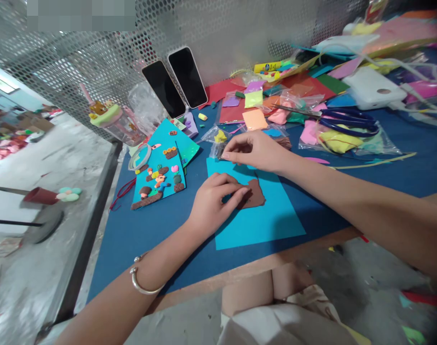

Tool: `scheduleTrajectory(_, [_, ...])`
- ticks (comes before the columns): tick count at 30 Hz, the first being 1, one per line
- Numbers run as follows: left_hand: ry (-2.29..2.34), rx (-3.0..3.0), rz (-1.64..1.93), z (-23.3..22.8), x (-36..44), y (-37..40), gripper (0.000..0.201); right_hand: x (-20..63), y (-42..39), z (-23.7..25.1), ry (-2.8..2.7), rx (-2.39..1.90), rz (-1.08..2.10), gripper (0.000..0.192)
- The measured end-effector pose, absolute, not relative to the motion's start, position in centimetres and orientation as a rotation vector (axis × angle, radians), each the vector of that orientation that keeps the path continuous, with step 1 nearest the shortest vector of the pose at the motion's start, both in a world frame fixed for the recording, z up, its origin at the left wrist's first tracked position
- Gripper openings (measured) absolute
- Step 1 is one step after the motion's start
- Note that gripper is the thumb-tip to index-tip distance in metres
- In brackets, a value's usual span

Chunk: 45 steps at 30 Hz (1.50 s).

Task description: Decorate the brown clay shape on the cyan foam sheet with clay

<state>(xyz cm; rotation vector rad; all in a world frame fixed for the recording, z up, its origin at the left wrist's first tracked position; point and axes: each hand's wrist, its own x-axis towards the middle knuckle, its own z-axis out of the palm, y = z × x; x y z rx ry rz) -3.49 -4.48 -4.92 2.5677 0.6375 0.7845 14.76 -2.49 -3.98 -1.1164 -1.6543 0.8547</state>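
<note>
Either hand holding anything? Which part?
Left hand presses the brown clay piece at its left edge on the cyan sheet. Right hand: cannot tell.

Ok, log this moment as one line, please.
left hand: pressing brown clay | right hand: pinching at card's far edge | clay on blue card | scissors behind

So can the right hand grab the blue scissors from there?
Probably yes. The right hand is near the scissors, which lie on top of the bags with nothing covering them.
</note>
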Motion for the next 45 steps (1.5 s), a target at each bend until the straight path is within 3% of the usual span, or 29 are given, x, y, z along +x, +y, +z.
scheduleTrajectory(14, [0.441,2.849,0.696,-4.06,-4.1,-4.99,0.016,14.74,-2.34,-4.37,-1.639,-1.072,0.878,0.013])
scheduleTrajectory(45, [0.426,2.797,0.638,-4.59,-3.88,-4.84,0.02,14.77,-2.15,-4.62,-1.656,-1.128,0.863,0.014])
